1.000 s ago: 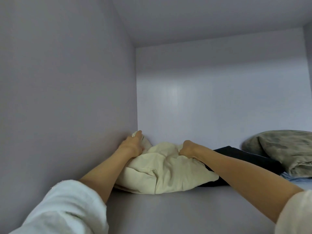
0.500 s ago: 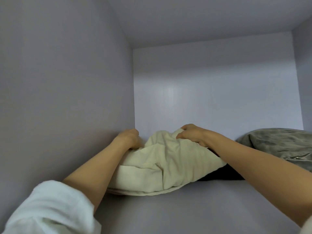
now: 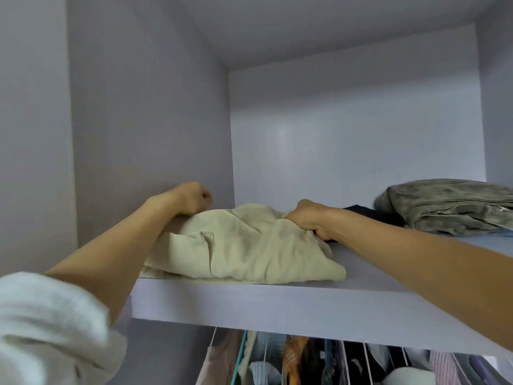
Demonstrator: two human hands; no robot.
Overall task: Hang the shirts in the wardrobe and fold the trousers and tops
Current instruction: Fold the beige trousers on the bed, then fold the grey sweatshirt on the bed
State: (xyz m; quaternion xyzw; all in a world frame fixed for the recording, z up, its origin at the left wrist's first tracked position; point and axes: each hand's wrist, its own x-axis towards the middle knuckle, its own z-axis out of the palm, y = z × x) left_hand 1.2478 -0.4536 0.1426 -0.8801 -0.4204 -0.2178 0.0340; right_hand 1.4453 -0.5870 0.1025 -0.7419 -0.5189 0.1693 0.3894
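Both arms reach up to shelf [image 3: 277, 304]. Left hand [image 3: 191, 197] fisted, fingers curled, holding nothing visible, resting at back edge of folded cream garment [image 3: 244, 251] on shelf's left side. Right hand [image 3: 308, 218] grips its right edge; fingertips hidden in cloth.

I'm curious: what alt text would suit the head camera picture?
Two bare hands, left hand and right hand, press on a folded cream garment on a wardrobe shelf. A grey jacket lies to the right; shirts hang below.
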